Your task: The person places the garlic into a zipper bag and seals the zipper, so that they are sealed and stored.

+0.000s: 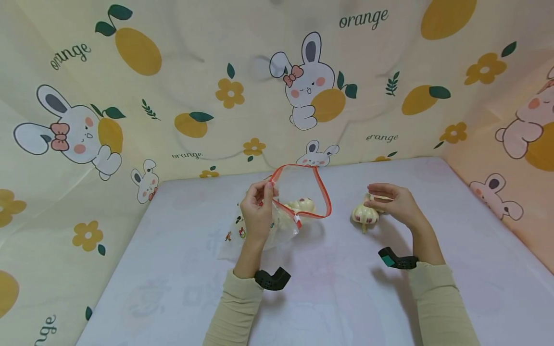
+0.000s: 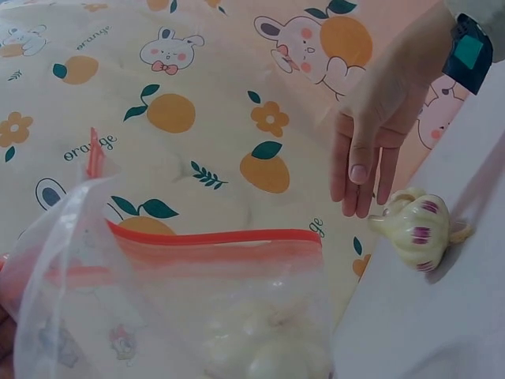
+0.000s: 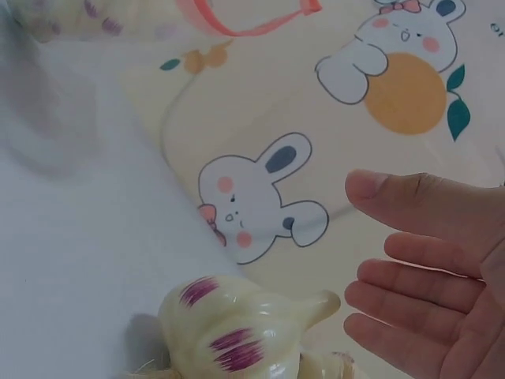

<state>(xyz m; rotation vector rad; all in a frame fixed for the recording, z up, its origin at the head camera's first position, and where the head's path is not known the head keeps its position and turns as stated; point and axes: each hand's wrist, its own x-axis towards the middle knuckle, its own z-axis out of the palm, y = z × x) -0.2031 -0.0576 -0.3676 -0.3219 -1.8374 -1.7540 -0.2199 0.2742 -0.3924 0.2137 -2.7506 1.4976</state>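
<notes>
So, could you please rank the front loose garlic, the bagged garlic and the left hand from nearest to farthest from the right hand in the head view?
1. Front loose garlic: just left of the right hand.
2. Bagged garlic: between the two hands.
3. Left hand: farthest left, pinching the bag at its opening.

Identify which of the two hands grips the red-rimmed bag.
The left hand: it pinches the red rim of the clear bag. The right hand is apart from the bag, close to a garlic bulb.

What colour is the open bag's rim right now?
Orange-red; the rim shows best in the head view.
</notes>
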